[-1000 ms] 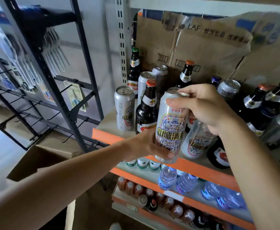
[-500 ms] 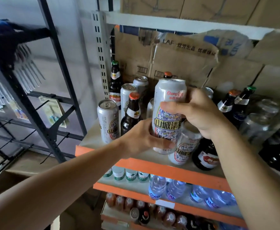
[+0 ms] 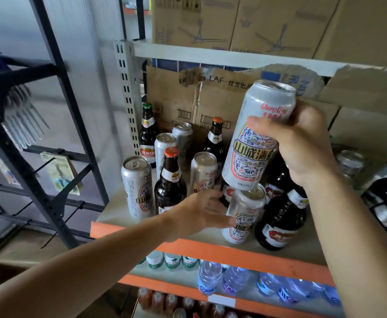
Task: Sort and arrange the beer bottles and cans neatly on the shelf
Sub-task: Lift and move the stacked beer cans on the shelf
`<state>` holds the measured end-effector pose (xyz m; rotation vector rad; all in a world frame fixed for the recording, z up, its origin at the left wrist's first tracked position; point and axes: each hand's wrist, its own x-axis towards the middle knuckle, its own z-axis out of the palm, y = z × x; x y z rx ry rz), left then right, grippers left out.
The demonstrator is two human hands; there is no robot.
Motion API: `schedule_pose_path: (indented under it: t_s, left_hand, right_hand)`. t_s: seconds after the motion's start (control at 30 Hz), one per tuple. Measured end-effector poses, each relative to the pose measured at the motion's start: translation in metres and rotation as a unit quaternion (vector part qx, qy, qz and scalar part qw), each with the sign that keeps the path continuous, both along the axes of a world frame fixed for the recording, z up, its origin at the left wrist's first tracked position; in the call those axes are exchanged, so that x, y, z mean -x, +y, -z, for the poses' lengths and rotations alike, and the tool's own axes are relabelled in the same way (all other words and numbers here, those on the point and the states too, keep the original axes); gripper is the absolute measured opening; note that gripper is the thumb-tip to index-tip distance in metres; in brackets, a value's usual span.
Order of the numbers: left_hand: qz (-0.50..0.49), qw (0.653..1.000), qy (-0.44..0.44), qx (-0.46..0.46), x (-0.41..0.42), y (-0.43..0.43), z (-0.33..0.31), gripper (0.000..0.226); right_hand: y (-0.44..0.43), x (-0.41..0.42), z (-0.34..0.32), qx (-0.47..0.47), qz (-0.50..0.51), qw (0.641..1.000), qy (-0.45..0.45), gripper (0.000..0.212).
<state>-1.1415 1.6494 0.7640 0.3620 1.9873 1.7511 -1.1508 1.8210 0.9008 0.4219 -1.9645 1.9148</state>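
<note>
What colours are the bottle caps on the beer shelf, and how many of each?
Orange caps: 2
Green caps: 1
Total: 3
Any other caps are hidden behind the right hand and wrist, which grips a can, or are too blurred to tell.

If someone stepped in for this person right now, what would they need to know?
Right hand: grips a white can, lifted and tilted above the shelf.
Left hand: open, holds nothing, reaching low beside a second white can.
Done: at the left end, a front can and a brown bottle stand upright, kinds mixed.
Left: set the lifted can down, group cans with cans and bottles with bottles; a dark bottle at right looks tilted.
</note>
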Motion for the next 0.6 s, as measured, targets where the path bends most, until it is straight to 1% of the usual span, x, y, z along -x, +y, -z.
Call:
schedule_pose_path:
  t_s: [0.03,0.13,0.17,0.27,0.3,0.37,0.4,0.53,0.6]
  left_hand:
    - [-0.008,1.000,0.008,0.010,0.002,0.001,0.000,0.077]
    - [-0.030,0.997,0.035,0.060,0.012,0.005,0.001,0.102]
    - [-0.033,0.996,0.041,0.078,0.015,0.008,0.002,0.104]
    - [-0.018,0.991,0.048,0.124,0.018,0.016,0.005,0.090]
    - [-0.009,0.989,0.052,0.138,0.018,0.019,0.008,0.092]
    - [0.009,0.984,0.068,0.161,0.019,0.026,0.013,0.107]
    - [0.019,0.982,0.071,0.173,0.019,0.029,0.016,0.111]
    - [0.023,0.978,0.085,0.190,0.020,0.043,0.025,0.102]
    - [0.000,0.977,0.100,0.188,0.022,0.049,0.028,0.091]
  right_hand:
    - [0.002,0.000,0.001,-0.001,0.005,1.000,0.003,0.026]
    - [0.011,-0.002,0.005,0.001,0.012,1.000,0.002,0.027]
    - [0.014,-0.003,0.007,-0.002,0.013,1.000,0.001,0.029]
    - [0.024,-0.003,0.016,-0.009,0.020,1.000,-0.006,0.031]
    - [0.026,-0.003,0.019,-0.010,0.024,1.000,-0.011,0.032]
    - [0.029,-0.003,0.026,-0.010,0.030,0.999,-0.019,0.033]
    - [0.030,-0.004,0.028,-0.009,0.031,0.999,-0.020,0.033]
    - [0.031,-0.004,0.030,-0.014,0.020,1.000,-0.018,0.036]
    - [0.033,-0.003,0.031,-0.018,0.007,1.000,-0.023,0.039]
